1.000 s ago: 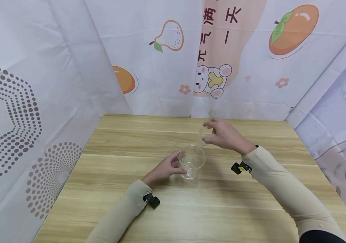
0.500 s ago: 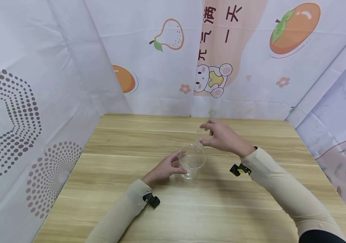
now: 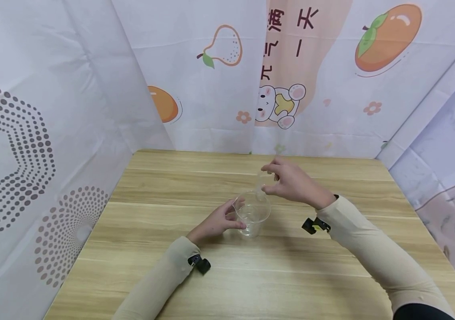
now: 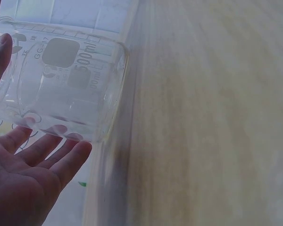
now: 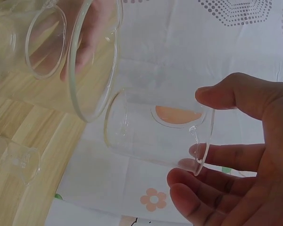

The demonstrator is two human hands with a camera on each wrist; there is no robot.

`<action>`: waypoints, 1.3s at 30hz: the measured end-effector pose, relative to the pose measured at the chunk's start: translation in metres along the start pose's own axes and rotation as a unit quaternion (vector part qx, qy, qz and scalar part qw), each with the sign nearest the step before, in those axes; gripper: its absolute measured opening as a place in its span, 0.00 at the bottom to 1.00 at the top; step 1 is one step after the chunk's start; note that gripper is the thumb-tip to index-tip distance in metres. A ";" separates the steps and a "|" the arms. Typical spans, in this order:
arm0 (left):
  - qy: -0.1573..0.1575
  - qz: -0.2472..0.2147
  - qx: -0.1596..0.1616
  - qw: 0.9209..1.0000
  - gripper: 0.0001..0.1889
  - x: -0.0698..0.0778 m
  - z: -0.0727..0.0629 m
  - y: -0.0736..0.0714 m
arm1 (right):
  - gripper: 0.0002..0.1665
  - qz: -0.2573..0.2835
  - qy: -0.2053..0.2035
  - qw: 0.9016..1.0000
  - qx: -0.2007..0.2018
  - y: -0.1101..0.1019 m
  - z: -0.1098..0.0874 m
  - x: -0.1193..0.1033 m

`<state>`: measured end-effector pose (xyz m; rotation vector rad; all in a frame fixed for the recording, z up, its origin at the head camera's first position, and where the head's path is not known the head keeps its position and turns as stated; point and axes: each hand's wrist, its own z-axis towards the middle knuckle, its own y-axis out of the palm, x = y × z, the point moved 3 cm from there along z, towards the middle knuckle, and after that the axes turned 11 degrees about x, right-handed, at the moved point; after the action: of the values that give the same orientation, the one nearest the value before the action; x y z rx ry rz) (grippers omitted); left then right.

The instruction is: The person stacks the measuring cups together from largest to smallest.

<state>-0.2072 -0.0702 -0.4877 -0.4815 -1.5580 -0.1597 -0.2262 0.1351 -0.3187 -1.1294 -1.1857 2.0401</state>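
Along the desk's (image 3: 291, 275) left edge hangs a white cloth (image 3: 95, 84) printed with grey dots. From the near edge reaches a beige left sleeve (image 3: 159, 280), a small black device (image 3: 199, 264) at its cuff. The hands are both occupied: the left hand (image 3: 224, 218) grips a large glass beaker (image 3: 256, 214), thumb on one side and fingers on the other. This beaker, marked 500 ml, is upright about midway between the desk's side edges, with a smaller glass vessel (image 5: 46, 42) inside it. Toward the far edge, the right wrist view shows another small glass (image 5: 16, 157) on the desk. Just beyond the large beaker's rim, a small clear beaker (image 5: 153, 127) hangs in the air, base downward; whether it touches the rim I cannot tell. The right hand (image 3: 290, 181) pinches its upper end between thumb and fingers. Behind the far edge, the cloth carries fruit and a white bear (image 3: 269, 104).
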 end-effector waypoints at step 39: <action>0.000 0.021 0.003 1.000 0.45 -0.001 0.000 0.001 | 0.30 0.000 -0.046 0.999 -0.009 0.007 -0.007 -0.016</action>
<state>-0.2066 -0.0699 -0.4890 -0.5093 -1.5462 -0.1240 -0.2125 0.1230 -0.3203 -1.0537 -1.2520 2.1056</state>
